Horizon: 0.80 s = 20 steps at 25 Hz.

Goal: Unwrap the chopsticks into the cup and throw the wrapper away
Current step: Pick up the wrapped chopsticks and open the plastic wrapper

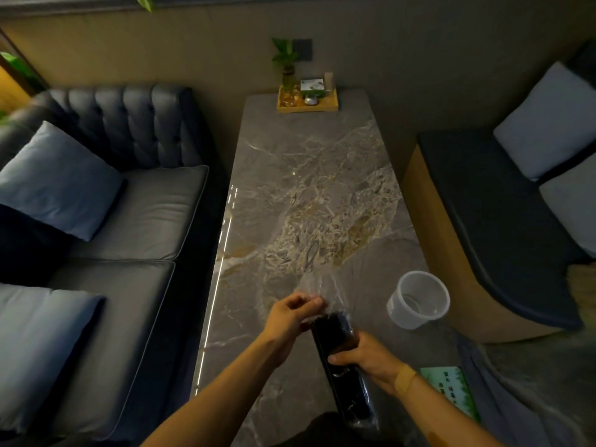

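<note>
A bundle of black chopsticks [342,375] in a clear plastic wrapper [325,285] is held over the near end of the marble table [306,188]. My right hand [371,356] grips the bundle around its middle. My left hand [293,314] pinches the loose, crumpled end of the wrapper at the bundle's far tip. A clear plastic cup [419,300] stands upright on the table to the right of my hands, with nothing visible inside it.
A wooden tray [308,106] with a small plant and a box sits at the table's far end. A grey sofa [135,214] with blue cushions runs along the left, a bench seat [490,201] along the right. A green card [451,391] lies near my right wrist.
</note>
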### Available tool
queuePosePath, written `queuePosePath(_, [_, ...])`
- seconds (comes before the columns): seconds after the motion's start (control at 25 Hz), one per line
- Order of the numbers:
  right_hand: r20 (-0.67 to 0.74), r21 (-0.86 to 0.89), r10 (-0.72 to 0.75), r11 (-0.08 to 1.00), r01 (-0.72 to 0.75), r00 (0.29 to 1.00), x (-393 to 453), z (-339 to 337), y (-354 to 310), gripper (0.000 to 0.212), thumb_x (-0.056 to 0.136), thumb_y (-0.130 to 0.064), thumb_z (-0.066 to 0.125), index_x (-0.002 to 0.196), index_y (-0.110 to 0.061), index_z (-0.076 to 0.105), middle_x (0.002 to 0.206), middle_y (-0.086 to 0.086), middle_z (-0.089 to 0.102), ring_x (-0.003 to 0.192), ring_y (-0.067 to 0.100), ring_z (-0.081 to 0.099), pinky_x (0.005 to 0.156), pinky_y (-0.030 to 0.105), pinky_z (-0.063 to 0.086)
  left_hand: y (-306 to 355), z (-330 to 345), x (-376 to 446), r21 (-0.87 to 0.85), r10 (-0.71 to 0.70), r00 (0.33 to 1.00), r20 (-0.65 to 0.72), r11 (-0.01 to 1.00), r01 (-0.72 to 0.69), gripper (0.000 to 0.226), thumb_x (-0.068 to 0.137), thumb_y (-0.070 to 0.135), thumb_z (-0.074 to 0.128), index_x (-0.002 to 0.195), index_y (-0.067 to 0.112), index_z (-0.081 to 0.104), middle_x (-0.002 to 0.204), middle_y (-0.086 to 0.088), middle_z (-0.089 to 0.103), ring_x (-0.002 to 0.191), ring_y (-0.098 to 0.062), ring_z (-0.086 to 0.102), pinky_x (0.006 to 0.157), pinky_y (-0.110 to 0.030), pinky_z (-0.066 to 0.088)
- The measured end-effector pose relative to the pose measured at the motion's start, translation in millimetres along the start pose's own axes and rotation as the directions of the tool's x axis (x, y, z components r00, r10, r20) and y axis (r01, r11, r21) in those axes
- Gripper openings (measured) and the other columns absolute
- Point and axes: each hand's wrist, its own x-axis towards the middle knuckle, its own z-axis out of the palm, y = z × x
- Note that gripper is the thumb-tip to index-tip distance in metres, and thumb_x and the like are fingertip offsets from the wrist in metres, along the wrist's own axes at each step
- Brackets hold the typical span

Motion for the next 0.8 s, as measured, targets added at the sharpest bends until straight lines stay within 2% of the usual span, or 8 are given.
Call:
queuePosePath(0.12, [-0.029,-0.083,-0.01,0.997,0.007,1.0,5.3,9.6,7.4,0.045,0.075,-0.007,0.078,0.116,-0.016,0.062,0.108,0.002,0.073,0.102,0.016,0.068,0.098,0.037,0.052,-7.5,1.6,-0.8,0.013,-0.021,0.993,-0.116,1.0,0.022,0.01,0.077,0.014,0.078,0.084,0.013,0.072,0.081,-0.004,0.073,0.074,-0.012,0.069,0.061,-0.022,0.054])
queuePosePath(0.2, [-0.17,-0.105,-0.077,0.993,0.059,0.982,5.0,20.3,11.7,0.058,0.074,-0.012,0.08,0.124,-0.02,0.051,0.118,-0.004,0.062,0.113,0.016,0.06,0.099,0.034,0.048,-11.1,1.5,-0.9,0.04,-0.027,0.987,-0.159,0.999,0.034,0.011,0.077,0.012,0.078,0.084,0.012,0.07,0.075,-0.002,0.071,0.067,-0.011,0.067,0.059,-0.023,0.053])
queuePosePath(0.24, [-0.304,-0.137,-0.142,0.985,0.104,0.942,2.6,25.3,11.9,0.066,0.073,-0.017,0.081,0.127,-0.024,0.045,0.121,-0.006,0.054,0.116,0.014,0.054,0.097,0.03,0.045,-11.2,1.5,-1.0,0.053,-0.022,0.984,-0.176,0.998,0.032,0.012,0.077,0.011,0.079,0.084,0.011,0.07,0.072,-0.001,0.07,0.065,-0.011,0.066,0.059,-0.024,0.053])
queuePosePath(0.32, [-0.503,-0.37,-0.396,0.902,0.223,0.768,-0.8,29.8,7.6,0.064,0.069,-0.027,0.083,0.12,-0.031,0.045,0.116,-0.007,0.047,0.107,0.006,0.049,0.088,0.023,0.043,-10.5,1.5,-1.1,0.058,0.014,0.982,-0.19,0.998,-0.003,0.012,0.077,0.008,0.078,0.084,0.01,0.069,0.067,0.002,0.068,0.063,-0.009,0.065,0.057,-0.02,0.052])
queuePosePath(0.4, [-0.457,-0.578,-0.57,0.774,0.259,0.683,-1.9,33.6,-3.7,0.054,0.068,-0.036,0.082,0.111,-0.035,0.048,0.106,-0.007,0.05,0.097,0.006,0.052,0.077,0.022,0.048,-9.5,3.7,-2.0,0.07,0.056,0.984,-0.17,0.997,-0.045,0.012,0.076,0.006,0.078,0.081,0.012,0.07,0.063,0.006,0.067,0.062,-0.008,0.064,0.057,-0.019,0.051])
queuePosePath(0.48, [-0.424,-0.592,-0.553,0.769,0.243,0.717,-1.2,37.5,-13.5,0.056,0.068,-0.036,0.082,0.115,-0.029,0.052,0.107,-0.007,0.051,0.098,0.012,0.055,0.078,0.03,0.053,-9.6,6.8,-4.8,0.076,0.085,0.989,-0.122,0.994,-0.076,0.013,0.074,0.005,0.079,0.077,0.014,0.071,0.062,0.004,0.07,0.062,-0.009,0.066,0.057,-0.02,0.052])
queuePosePath(0.6, [-0.444,-0.55,-0.503,0.806,0.217,0.741,-2.8,38.6,-16.7,0.06,0.066,-0.034,0.083,0.118,-0.027,0.053,0.107,-0.01,0.049,0.098,0.011,0.055,0.078,0.027,0.051,-8.8,7.6,-9.1,0.075,0.116,0.993,-0.035,0.991,-0.114,0.012,0.071,0.007,0.082,0.075,0.015,0.073,0.069,-0.004,0.075,0.065,-0.013,0.071,0.057,-0.018,0.053])
queuePosePath(0.8, [-0.434,-0.474,-0.473,0.844,0.252,0.766,-7.1,33.6,-23.1,0.036,0.076,-0.02,0.077,0.108,-0.026,0.061,0.104,-0.005,0.065,0.091,0.009,0.064,0.077,0.028,0.057,-6.4,0.3,-10.5,0.094,0.144,0.985,0.094,0.984,-0.152,0.019,0.063,0.022,0.084,0.079,0.014,0.077,0.076,-0.004,0.077,0.071,-0.013,0.071,0.064,-0.018,0.054])
